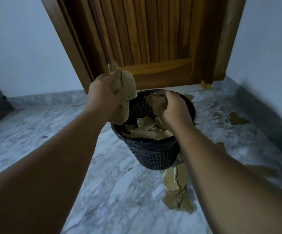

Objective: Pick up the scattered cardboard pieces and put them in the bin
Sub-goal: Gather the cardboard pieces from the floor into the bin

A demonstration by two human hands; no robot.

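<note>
Cardboard pieces (128, 86) bunched in L hand (103, 92) grip over bin (153, 156); R hand (170, 109) curled, hold unclear.

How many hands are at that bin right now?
2. The left hand grips a cardboard wad above the left rim of the bin; the right hand is over its mouth, and what it holds is unclear.

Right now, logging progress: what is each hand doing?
Left hand: grips cardboard pieces above the bin.
Right hand: curled over bin; hold cannot be told.
</note>
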